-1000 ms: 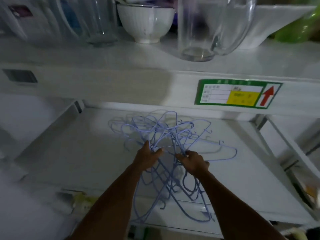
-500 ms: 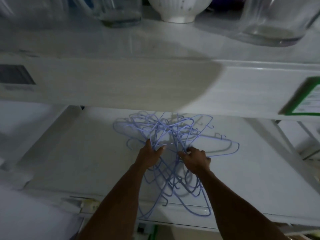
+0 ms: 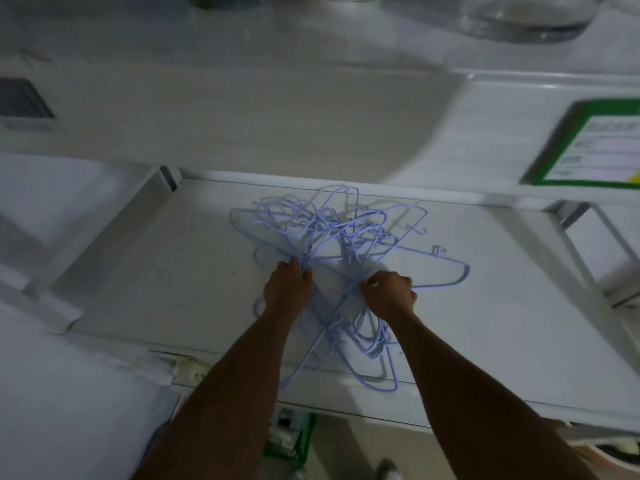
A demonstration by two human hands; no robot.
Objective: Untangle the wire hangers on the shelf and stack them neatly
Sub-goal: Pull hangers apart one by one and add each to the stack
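Note:
A tangle of pale blue wire hangers [image 3: 332,233] lies in a heap on the white shelf [image 3: 173,271], reaching from its back to its front edge. My left hand [image 3: 288,288] is closed around a bunch of wires on the left side of the heap. Closed on wires at the heap's right side is my right hand [image 3: 389,295]. Between the two hands more loops cross and hang toward the front edge. One hanger [image 3: 446,268] sticks out flat to the right.
The upper shelf's front beam [image 3: 277,126] overhangs the back of the work area and carries a green-framed label [image 3: 588,147]. Glassware [image 3: 526,12] stands on that upper shelf. Diagonal white braces [image 3: 104,230] flank both sides. A green crate [image 3: 294,441] sits below.
The camera has tilted further down, so the upper shelf's bowl and glasses slid out of view. Both hands kept their hold and drew slightly apart in the tangle.

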